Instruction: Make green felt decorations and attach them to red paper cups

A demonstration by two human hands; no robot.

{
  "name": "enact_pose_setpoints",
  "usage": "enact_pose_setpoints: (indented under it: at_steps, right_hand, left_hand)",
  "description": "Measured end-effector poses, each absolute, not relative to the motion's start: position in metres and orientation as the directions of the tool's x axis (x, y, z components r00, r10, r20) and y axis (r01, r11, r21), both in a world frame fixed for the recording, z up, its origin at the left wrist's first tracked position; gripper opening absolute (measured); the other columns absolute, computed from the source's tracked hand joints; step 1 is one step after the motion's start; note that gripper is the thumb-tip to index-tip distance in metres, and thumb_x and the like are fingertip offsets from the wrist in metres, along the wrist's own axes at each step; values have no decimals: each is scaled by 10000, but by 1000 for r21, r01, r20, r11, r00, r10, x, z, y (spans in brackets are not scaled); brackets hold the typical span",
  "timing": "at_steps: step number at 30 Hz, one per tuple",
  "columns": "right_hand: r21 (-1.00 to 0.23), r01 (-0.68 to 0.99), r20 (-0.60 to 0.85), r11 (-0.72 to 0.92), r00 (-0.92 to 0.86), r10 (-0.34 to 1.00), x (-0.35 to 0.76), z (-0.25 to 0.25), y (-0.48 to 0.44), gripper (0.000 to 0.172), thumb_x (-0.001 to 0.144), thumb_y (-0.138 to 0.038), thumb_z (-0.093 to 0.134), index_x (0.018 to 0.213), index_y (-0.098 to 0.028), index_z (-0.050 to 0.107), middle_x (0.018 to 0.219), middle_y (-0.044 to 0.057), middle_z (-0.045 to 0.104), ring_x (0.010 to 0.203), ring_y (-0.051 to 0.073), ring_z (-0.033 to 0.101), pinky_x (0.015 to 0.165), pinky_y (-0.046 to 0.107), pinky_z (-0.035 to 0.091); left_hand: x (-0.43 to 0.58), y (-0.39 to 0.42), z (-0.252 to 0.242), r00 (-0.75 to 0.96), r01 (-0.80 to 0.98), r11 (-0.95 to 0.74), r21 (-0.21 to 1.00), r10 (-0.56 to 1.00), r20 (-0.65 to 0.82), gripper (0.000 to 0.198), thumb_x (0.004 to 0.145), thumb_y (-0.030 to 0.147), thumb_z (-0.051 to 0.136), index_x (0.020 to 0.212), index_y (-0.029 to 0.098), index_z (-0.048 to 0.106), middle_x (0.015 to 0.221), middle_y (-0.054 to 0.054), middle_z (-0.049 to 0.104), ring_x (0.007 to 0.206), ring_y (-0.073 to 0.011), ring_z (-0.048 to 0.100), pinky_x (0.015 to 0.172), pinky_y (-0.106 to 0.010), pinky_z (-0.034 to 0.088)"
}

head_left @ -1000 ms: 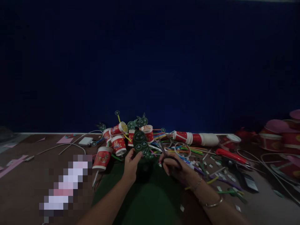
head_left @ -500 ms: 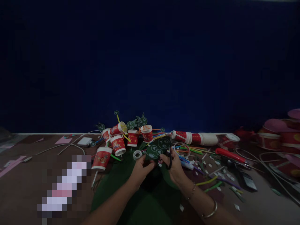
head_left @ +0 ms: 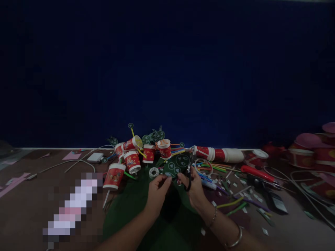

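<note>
A dark green sheet (head_left: pixel 176 165) printed with pale round and oval shapes is just beyond my hands. My left hand (head_left: pixel 157 195) is closed, thumb and fingers pinched together at the sheet's lower edge; what lies between the fingertips is too small and dark to name. My right hand (head_left: pixel 195 190) has its fingers in the black handles of a pair of scissors (head_left: pixel 188 182). The blades point away from me, close to the sheet's right edge. Right thumb and fingers are bent inward, near the left fingertips. A roll of tape (head_left: pixel 154 172) lies beyond my left hand.
Red paper cups (head_left: pixel 114 177) with straws stand and lean at left. A stacked row of cups (head_left: pixel 230 155) lies at the back. Coloured straws (head_left: pixel 217 167), a white-barrelled pen (head_left: pixel 209 184), a red-handled tool (head_left: pixel 256 173), paper scraps and cables cover the right. A blurred patch hides part of the left.
My left hand has turned more upright, its fingertips slightly higher. The scissor blades show more clearly above my right hand. The green sheet has barely shifted.
</note>
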State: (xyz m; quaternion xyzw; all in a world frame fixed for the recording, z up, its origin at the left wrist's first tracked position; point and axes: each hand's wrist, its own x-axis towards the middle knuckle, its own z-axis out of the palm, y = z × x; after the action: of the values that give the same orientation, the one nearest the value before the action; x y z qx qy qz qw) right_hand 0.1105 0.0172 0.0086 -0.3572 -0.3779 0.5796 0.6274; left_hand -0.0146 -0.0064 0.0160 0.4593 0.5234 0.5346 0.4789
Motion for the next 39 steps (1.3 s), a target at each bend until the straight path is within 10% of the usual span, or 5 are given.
enact_pose_setpoints:
  at_steps: [24,33,39]
  right_hand:
    - [-934,-299,218,197,-41,975,108,11,12,334,670,-370,720,870,-214,502,691,-26,575,575,110,534,511,206,428]
    - [-997,37,-73,-65,-651,755,118,6,11,377,710,-495,639,799,-141,544,465,-39,545,373,80,474,367,165,321]
    - [-989,81,-145,-123,-672,726,116,8,9,404,681,-517,651,786,-139,553,451,-42,551,367,85,497,358,156,323]
  left_hand:
    - [-22,6,11,-263,-431,-36,902,961,-87,244,616,339,742,681,144,611,604,27,598,558,-94,547,555,-201,431]
    - [-38,23,10,-450,-515,-213,830,892,-50,252,607,331,744,715,156,600,664,16,635,631,-112,598,603,-217,463]
    - [-35,20,6,-435,-424,-194,885,901,-11,222,638,331,726,662,154,594,614,30,595,587,-94,562,582,-201,449]
